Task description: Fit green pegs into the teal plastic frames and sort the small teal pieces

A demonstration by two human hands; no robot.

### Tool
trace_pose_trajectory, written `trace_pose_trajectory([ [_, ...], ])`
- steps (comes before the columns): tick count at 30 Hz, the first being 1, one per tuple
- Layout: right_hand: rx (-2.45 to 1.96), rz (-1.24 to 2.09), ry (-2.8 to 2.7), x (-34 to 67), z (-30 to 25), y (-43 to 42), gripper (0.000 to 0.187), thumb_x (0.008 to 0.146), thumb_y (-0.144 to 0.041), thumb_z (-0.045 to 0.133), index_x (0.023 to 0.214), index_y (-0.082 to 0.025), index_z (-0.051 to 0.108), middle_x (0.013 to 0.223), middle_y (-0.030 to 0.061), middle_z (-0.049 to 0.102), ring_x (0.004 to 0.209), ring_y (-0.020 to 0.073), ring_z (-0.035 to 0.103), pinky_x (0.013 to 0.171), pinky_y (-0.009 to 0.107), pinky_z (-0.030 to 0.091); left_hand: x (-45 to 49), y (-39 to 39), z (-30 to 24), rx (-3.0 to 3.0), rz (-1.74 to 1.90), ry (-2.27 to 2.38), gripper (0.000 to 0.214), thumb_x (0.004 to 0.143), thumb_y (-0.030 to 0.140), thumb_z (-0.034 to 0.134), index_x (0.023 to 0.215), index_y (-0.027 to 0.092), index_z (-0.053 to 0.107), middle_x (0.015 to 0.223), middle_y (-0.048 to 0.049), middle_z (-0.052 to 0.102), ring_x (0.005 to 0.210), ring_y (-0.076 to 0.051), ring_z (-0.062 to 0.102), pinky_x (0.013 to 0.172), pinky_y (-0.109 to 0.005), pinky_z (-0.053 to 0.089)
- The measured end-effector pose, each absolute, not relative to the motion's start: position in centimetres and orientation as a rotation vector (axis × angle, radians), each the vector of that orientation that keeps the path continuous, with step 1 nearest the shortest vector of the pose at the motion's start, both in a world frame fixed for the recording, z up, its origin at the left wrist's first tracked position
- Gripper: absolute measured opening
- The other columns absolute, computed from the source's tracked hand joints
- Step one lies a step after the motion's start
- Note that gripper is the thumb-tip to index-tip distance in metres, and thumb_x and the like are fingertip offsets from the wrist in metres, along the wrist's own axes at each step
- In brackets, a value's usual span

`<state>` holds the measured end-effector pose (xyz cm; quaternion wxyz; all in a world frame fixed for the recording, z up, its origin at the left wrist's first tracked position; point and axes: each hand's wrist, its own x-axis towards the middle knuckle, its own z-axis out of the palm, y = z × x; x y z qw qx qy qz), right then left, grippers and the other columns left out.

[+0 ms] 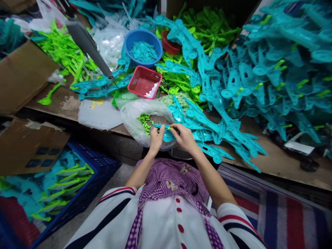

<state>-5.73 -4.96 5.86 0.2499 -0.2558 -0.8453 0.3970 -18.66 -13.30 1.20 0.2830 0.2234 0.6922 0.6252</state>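
Observation:
My left hand [156,139] grips a turquoise plastic part [167,136] over the front edge of the bench, thumb on top. Close beside it, my right hand [184,137] pinches a small lime-green piece [170,128] against that part. Whether the green piece sits in the part or only touches it, I cannot tell. Just beyond my hands lies an opened clear plastic bag [129,112] with several short green pieces [145,123] in it. More long turquoise parts [207,124] are piled right of my right hand.
A red tray [137,83] and a blue bowl [129,43] of small turquoise pieces stand farther back. A grey power screwdriver [89,45] hangs at left. Turquoise parts [272,69] are stacked high at right. A blue crate [97,166] stands below left.

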Motion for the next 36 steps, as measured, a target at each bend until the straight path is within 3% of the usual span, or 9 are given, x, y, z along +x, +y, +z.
trace_pose_trajectory([
  [7, -0.607, 0.922, -2.464, -6.2, 4.9, -5.1, 0.031, 0.103, -0.034, 0.039, 0.113, -0.019, 0.064, 0.107, 0.0114, 0.069, 0.101, 0.0231, 0.065, 0.091, 0.040, 0.054, -17.9, -13.0, 2.1, 0.636, 1.671, 2.036, 0.032, 0.089, 0.040, 0.066, 0.067, 0.019, 0.056, 0.060, 0.0040, 0.050, 0.059, -0.012, 0.045, 0.060, -0.025, 0.034],
  [13, -0.707, 0.941, -2.404, -6.2, 3.9, -6.2, 0.029, 0.103, -0.033, 0.042, 0.114, -0.020, 0.065, 0.110, 0.0102, 0.070, 0.103, 0.0223, 0.065, 0.095, 0.040, 0.053, -18.2, -12.9, 1.0, 0.587, 1.707, 1.992, 0.038, 0.087, 0.051, 0.065, 0.067, 0.020, 0.055, 0.061, 0.0031, 0.051, 0.061, -0.013, 0.047, 0.060, -0.026, 0.036],
  [16, -0.749, 0.963, -2.297, -6.6, 6.0, -6.2, 0.028, 0.101, -0.035, 0.050, 0.121, -0.020, 0.063, 0.117, 0.0096, 0.068, 0.111, 0.0219, 0.063, 0.099, 0.039, 0.051, -18.5, -12.5, 1.2, 0.478, 1.754, 1.791, 0.037, 0.083, 0.053, 0.069, 0.077, 0.018, 0.060, 0.068, 0.0021, 0.056, 0.063, -0.012, 0.050, 0.060, -0.025, 0.040],
  [19, -0.812, 0.915, -2.121, -7.4, 9.8, -5.8, 0.030, 0.100, -0.034, 0.053, 0.126, -0.019, 0.059, 0.116, 0.0096, 0.066, 0.106, 0.0193, 0.062, 0.097, 0.036, 0.052, -18.8, -12.3, 2.3, 0.260, 1.813, 1.564, 0.035, 0.086, 0.048, 0.067, 0.096, 0.015, 0.064, 0.069, 0.0023, 0.056, 0.058, -0.010, 0.049, 0.055, -0.023, 0.039],
  [23, -0.717, 0.962, -2.059, -7.7, 13.0, -6.9, 0.019, 0.101, -0.032, 0.052, 0.108, -0.020, 0.064, 0.097, 0.0047, 0.067, 0.087, 0.0157, 0.061, 0.084, 0.030, 0.054, -19.0, -13.9, 4.8, -0.076, 2.053, 1.343, 0.019, 0.095, 0.033, 0.052, 0.099, 0.017, 0.061, 0.070, 0.0025, 0.054, 0.055, -0.008, 0.047, 0.051, -0.020, 0.037],
  [26, -0.555, 1.006, -2.282, -7.2, 12.0, -9.6, 0.020, 0.100, -0.032, 0.052, 0.108, -0.022, 0.067, 0.100, 0.0056, 0.068, 0.093, 0.0180, 0.064, 0.085, 0.032, 0.053, -18.2, -16.2, 7.3, -0.197, 2.229, 1.241, 0.015, 0.093, 0.023, 0.048, 0.089, 0.019, 0.062, 0.076, 0.0005, 0.059, 0.066, -0.008, 0.057, 0.064, -0.018, 0.048],
  [30, -0.493, 0.982, -2.518, -7.1, 9.6, -11.7, 0.027, 0.102, -0.032, 0.048, 0.120, -0.022, 0.065, 0.113, 0.0093, 0.064, 0.101, 0.0215, 0.062, 0.083, 0.035, 0.055, -16.2, -17.6, 10.4, -0.240, 1.971, 0.993, 0.032, 0.097, 0.027, 0.038, 0.091, 0.019, 0.068, 0.094, -0.0080, 0.070, 0.098, -0.017, 0.069, 0.088, -0.026, 0.055],
  [33, -0.548, 1.047, -2.500, -6.5, 9.2, -10.8, 0.026, 0.103, -0.028, 0.045, 0.115, -0.021, 0.066, 0.109, 0.0087, 0.063, 0.100, 0.0207, 0.062, 0.083, 0.034, 0.055, -15.4, -16.8, 11.8, -0.284, 1.819, 0.943, 0.037, 0.099, 0.026, 0.034, 0.100, 0.016, 0.069, 0.104, -0.0096, 0.071, 0.108, -0.017, 0.068, 0.092, -0.025, 0.055],
  [36, -0.566, 1.092, -2.445, -5.4, 10.0, -9.3, 0.027, 0.102, -0.025, 0.044, 0.121, -0.022, 0.063, 0.111, 0.0088, 0.063, 0.101, 0.0210, 0.062, 0.086, 0.037, 0.056, -15.1, -15.4, 12.8, -0.332, 1.724, 0.991, 0.033, 0.098, 0.019, 0.037, 0.107, 0.016, 0.069, 0.107, -0.0090, 0.072, 0.111, -0.014, 0.066, 0.090, -0.020, 0.055],
])
